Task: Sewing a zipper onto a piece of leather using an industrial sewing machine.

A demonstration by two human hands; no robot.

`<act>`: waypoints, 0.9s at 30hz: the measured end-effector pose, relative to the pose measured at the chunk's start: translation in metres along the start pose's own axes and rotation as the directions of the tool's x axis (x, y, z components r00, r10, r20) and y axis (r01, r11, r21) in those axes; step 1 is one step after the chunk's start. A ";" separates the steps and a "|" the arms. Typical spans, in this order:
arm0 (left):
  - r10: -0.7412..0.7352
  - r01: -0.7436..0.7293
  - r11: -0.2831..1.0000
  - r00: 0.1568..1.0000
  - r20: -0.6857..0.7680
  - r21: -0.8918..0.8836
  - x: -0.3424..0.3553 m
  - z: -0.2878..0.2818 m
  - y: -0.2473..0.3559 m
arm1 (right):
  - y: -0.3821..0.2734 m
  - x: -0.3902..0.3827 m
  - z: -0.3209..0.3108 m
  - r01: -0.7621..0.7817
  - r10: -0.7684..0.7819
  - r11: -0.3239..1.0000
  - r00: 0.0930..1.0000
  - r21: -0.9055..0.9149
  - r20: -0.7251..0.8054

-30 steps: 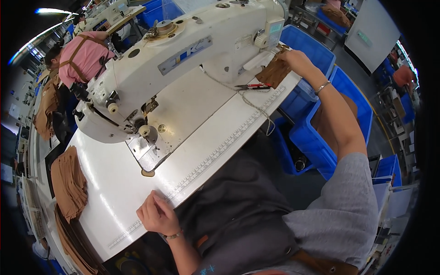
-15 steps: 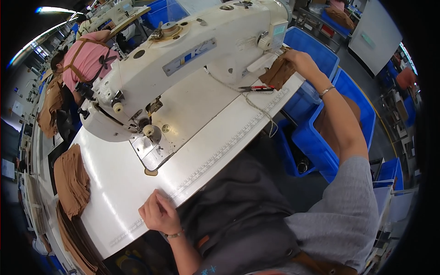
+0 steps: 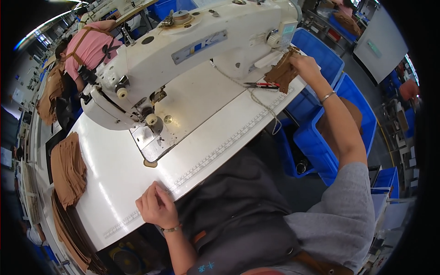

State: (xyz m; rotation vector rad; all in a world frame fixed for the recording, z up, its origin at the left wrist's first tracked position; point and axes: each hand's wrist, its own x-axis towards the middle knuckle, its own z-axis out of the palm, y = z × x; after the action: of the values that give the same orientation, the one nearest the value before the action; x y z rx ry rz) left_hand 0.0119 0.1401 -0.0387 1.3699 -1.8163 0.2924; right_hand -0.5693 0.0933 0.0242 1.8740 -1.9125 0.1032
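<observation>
At the table's right end my right hand (image 3: 306,69) pinches a small bunch of brown fabric pieces (image 3: 282,72), which hang over the tabletop beside the machine. Red-handled thread snips (image 3: 261,85) lie right next to the fabric, partly covered by it. My left hand (image 3: 156,206) rests at the near edge of the white table (image 3: 112,183), its fingers curled loosely together with nothing visible in them. Between the hands stands a white sewing machine (image 3: 201,48); its needle area is left of centre. A stack of brown fabric pieces (image 3: 68,169) lies on the table's left side.
Blue bins (image 3: 316,142) stand right of the table, one holding brown material. A pale cord (image 3: 259,101) crosses the tabletop and loops over the front edge. More brown pieces (image 3: 68,233) hang below the left edge. A person in pink (image 3: 94,50) sits beyond the machine.
My right hand has lifted the brown fabric pieces slightly and turned them, so they hang more freely. The left hand stays at the table edge. The whole view has shifted a little.
</observation>
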 end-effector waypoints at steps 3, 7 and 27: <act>-0.026 0.026 1.000 1.000 0.004 -0.014 -0.002 0.001 0.000 | 0.008 0.008 -0.007 -0.050 0.050 0.999 0.998 0.000 0.027; -0.033 0.033 0.999 0.999 0.011 0.009 -0.002 0.000 -0.001 | 0.013 0.011 -0.016 -0.212 0.216 0.974 0.975 0.081 -0.048; -0.008 0.132 0.970 0.854 0.520 -0.203 0.133 0.046 -0.048 | -0.295 0.075 -0.041 0.820 -0.618 0.488 0.567 0.301 -0.545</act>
State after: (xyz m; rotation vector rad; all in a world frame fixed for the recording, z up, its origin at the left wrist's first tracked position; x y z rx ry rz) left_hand 0.0233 0.0019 0.0151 1.4300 -2.1416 -0.3609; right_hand -0.2718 0.0177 0.0114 2.6550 -0.6949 0.7156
